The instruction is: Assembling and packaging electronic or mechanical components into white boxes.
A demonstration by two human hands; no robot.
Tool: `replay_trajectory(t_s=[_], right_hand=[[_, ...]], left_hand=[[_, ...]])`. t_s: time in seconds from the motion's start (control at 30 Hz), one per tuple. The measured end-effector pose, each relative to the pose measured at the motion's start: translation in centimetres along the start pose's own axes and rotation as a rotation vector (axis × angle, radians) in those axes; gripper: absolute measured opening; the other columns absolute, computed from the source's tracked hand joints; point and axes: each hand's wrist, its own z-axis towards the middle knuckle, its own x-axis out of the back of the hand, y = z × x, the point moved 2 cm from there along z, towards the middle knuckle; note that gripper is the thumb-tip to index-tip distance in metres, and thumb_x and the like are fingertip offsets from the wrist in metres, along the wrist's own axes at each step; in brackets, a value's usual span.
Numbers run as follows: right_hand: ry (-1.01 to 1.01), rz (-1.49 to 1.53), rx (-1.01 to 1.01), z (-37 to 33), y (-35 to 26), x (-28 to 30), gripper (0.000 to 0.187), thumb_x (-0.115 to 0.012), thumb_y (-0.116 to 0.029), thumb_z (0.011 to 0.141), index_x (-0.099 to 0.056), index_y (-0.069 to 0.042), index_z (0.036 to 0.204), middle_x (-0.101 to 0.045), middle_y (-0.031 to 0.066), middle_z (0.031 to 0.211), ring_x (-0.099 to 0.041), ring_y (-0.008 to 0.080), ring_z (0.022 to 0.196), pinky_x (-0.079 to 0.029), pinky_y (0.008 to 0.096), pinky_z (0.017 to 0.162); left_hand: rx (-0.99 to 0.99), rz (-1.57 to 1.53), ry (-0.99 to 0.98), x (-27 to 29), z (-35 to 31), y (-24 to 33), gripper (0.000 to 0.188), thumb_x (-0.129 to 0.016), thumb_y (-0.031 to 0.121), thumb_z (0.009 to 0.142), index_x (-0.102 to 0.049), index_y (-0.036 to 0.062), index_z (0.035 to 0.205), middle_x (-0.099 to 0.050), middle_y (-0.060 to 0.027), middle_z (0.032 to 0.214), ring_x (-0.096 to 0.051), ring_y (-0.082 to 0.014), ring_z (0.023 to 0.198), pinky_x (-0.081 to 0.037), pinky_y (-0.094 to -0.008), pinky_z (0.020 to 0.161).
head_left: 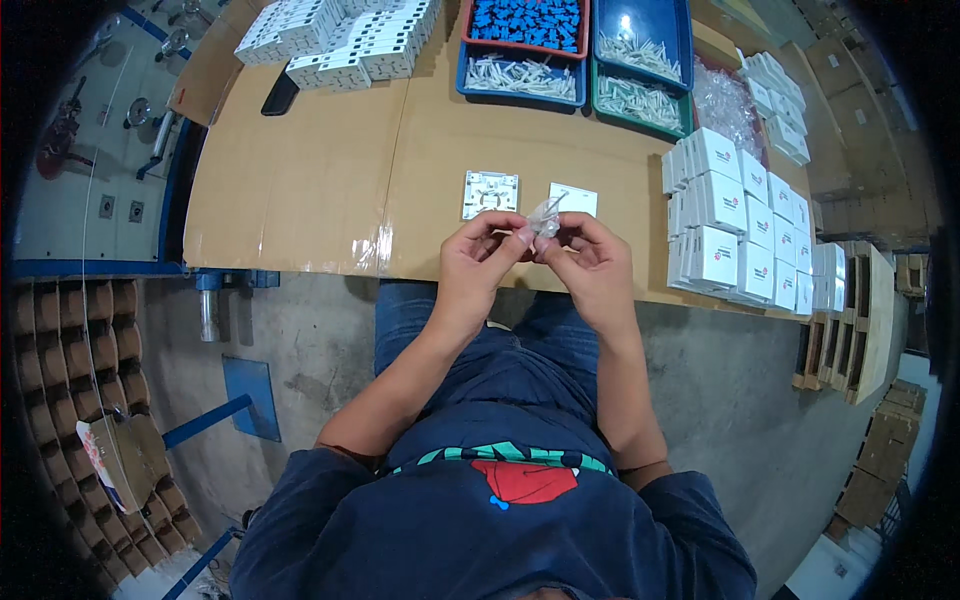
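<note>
Between my two hands, near the table's front edge, is a small clear plastic bag point(545, 214) with pale bits in it. My left hand point(480, 258) pinches its left side between thumb and fingertips. On the other side my right hand point(594, 262) grips it the same way; the fingertips of both hands nearly meet. Just beyond the left hand lies a square white plastic housing point(491, 192) with its inner ribs and clips facing up. A flat white cover point(574, 199) rests beyond the right hand, its near part hidden by the hand and bag.
Stacked white boxes point(722, 208) stand at the right. At the back are a red tray of blue parts point(584, 30), and blue and green trays point(640, 126) of small clear bags. White housings point(350, 62) and a dark phone-like object point(280, 92) lie back left on the cardboard-covered table point(300, 190).
</note>
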Motion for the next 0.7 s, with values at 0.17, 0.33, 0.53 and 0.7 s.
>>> replay_trajectory(t_s=[0.17, 0.33, 0.53, 0.7], right_hand=[[0.030, -0.003, -0.006, 0.12, -0.20, -0.15, 0.029, -0.072, 0.004, 0.092, -0.061, 0.005, 0.118, -0.069, 0.0067, 0.097, -0.066, 0.0103, 0.084, -0.055, 0.0232, 0.075], [0.082, -0.041, -0.016, 0.30, -0.13, 0.33, 0.027, -0.073, 0.004, 0.091, -0.061, 0.005, 0.116, -0.068, 0.0046, 0.091, -0.064, 0.0068, 0.078, -0.052, 0.0201, 0.069], [0.056, -0.087, -0.068, 0.12, 0.26, 0.29, 0.024, -0.074, 0.002, 0.090, -0.065, 0.002, 0.112, -0.069, 0.0031, 0.093, -0.060, 0.0040, 0.075, -0.048, 0.0188, 0.064], [0.081, -0.107, 0.035, 0.12, -0.26, 0.18, 0.019, -0.072, -0.004, 0.094, -0.067, 0.003, 0.112, -0.068, 0.0029, 0.094, -0.060, 0.0041, 0.073, -0.049, 0.0203, 0.065]], left_hand=[[0.020, -0.024, 0.022, -0.06, -0.06, -0.19, 0.016, -0.066, 0.006, 0.098, -0.065, -0.0013, 0.113, -0.067, -0.0068, 0.105, -0.066, -0.0148, 0.094, -0.057, -0.0310, 0.084], [0.013, 0.000, 0.007, -0.01, -0.07, -0.14, 0.017, -0.066, 0.005, 0.098, -0.064, -0.0010, 0.114, -0.067, -0.0067, 0.106, -0.065, -0.0147, 0.093, -0.055, -0.0299, 0.084], [0.057, -0.078, 0.041, 0.22, 0.11, -0.35, 0.019, -0.064, 0.005, 0.098, -0.063, 0.0001, 0.117, -0.066, -0.0068, 0.105, -0.064, -0.0145, 0.092, -0.054, -0.0302, 0.081], [0.041, -0.151, 0.023, 0.00, 0.17, -0.15, 0.018, -0.063, 0.005, 0.099, -0.064, 0.0008, 0.116, -0.066, -0.0066, 0.106, -0.064, -0.0148, 0.094, -0.054, -0.0314, 0.080]])
